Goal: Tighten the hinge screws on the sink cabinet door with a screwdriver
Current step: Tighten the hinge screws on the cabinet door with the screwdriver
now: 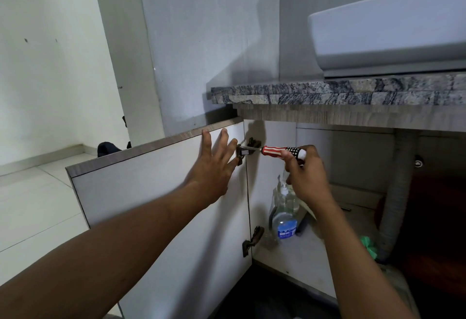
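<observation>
Here the cabinet door (pixel 156 192) stands swung open, and its upper hinge (pixel 243 153), near the door's top inner corner, is the spot everything gathers round. Just left of that hinge, the left hand (pixel 214 169) lies flat on the door's pale inner face, fingers straight and spread, grasping nothing. Just right of the hinge, the right hand (pixel 307 180) is curled round the butt of the screwdriver (pixel 280 151), whose red-and-white striped, star-patterned handle lies nearly level. Its thin metal shaft reaches left to the hinge, though whether the tip sits in a screw head cannot be told. Well below the upper hinge, on the same door edge, is the lower hinge (pixel 253 240). Below and to the right of the upper hinge, inside the cabinet, stands a clear pump bottle (pixel 286 220) with a blue label. Above the hinge runs the grey-veined stone counter (pixel 327 94), with a white basin (pixel 390 33) on it farther right. A grey corrugated drain hose (pixel 396 192) hangs well to the hinge's right.
</observation>
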